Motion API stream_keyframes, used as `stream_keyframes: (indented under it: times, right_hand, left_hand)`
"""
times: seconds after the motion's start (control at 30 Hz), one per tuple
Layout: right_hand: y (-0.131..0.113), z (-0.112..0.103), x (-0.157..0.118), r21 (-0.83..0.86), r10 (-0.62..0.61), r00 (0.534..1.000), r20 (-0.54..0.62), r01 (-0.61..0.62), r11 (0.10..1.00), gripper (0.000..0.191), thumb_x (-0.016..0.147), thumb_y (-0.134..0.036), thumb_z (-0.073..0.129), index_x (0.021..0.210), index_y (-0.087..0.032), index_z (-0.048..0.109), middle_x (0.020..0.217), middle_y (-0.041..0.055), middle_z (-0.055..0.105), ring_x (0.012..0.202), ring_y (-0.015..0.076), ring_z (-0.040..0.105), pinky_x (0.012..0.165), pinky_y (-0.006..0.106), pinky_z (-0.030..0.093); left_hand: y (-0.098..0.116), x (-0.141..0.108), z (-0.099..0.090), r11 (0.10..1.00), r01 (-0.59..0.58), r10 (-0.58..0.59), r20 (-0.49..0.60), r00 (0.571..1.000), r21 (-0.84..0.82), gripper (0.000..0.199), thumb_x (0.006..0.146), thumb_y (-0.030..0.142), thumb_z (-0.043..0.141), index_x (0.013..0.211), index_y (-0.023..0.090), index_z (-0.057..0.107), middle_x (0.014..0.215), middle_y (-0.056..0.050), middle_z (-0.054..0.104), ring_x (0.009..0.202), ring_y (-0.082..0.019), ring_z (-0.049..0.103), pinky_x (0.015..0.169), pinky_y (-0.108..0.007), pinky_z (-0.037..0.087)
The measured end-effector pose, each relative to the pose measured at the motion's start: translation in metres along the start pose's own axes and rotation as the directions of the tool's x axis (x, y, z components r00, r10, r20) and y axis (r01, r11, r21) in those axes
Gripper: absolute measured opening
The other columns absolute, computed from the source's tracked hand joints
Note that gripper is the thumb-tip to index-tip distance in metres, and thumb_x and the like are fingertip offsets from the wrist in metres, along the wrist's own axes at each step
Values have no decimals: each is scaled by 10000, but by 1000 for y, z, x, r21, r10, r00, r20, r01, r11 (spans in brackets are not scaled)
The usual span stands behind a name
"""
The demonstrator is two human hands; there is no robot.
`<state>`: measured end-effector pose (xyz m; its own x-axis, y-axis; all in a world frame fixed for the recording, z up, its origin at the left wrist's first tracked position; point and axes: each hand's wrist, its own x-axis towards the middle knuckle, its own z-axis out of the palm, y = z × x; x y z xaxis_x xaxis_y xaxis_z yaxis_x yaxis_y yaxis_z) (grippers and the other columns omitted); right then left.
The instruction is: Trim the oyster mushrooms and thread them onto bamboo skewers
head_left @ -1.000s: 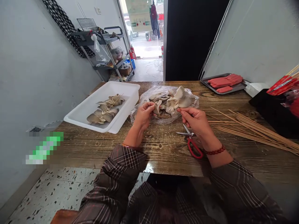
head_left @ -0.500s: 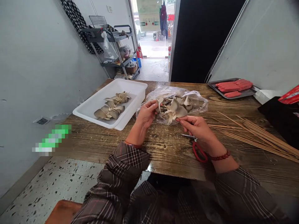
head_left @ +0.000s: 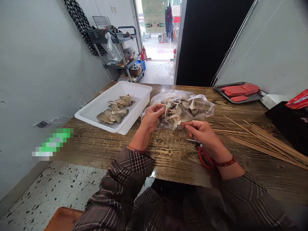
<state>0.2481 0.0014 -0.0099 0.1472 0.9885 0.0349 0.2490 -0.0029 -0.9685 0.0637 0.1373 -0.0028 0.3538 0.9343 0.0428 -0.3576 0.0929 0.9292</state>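
Between my two hands a grey-white oyster mushroom piece (head_left: 180, 115) shows in front of a clear plastic bag (head_left: 207, 107) filled with more oyster mushrooms. My left hand (head_left: 152, 118) is closed, thumb and fingers pinching a small pale mushroom piece (head_left: 167, 108) at the bag's left side. Fingertips of my right hand (head_left: 198, 129) are pinched together at the lower right edge of the larger piece; whether a thin stick is also in them, I cannot tell. Scissors with red handles (head_left: 205, 157) lie on the table just below my right hand, partly hidden by my wrist.
A white plastic tub (head_left: 113, 88) holding several oyster mushrooms stands left on the wooden table (head_left: 144, 160). Bamboo skewers (head_left: 267, 138) lie spread on the right. Behind them a dark tray (head_left: 225, 94) carries red sausages (head_left: 243, 89). A shelf cart (head_left: 117, 41) stands beyond the table.
My left hand has shifted very slightly, and the small mushroom piece in it is turned a little. My right hand keeps nearly the same place and pinch.
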Motion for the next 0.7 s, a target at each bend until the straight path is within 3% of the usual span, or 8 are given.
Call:
stream_keyframes:
  times: [0.33,0.7]
  right_hand:
    - [1,2,0,-3,-10,1000,-29,10,1000,484,782,-572,666,919,-121,776,482,-31,543,379,67,372,403,220,244]
    - [3,11,4,192,57,998,15,-59,980,480,711,-590,729,878,-142,760,475,-51,516,364,53,347,367,207,242]
  left_hand:
    - [-1,2,-4,988,-98,91,60,994,117,225,605,225,866,741,145,705,683,-2,674,621,-69,581,595,-189,440]
    - [-1,-1,-6,980,-65,11,275,961,188,249,630,300,862,783,157,728,738,0,667,645,-70,544,591,-200,424]
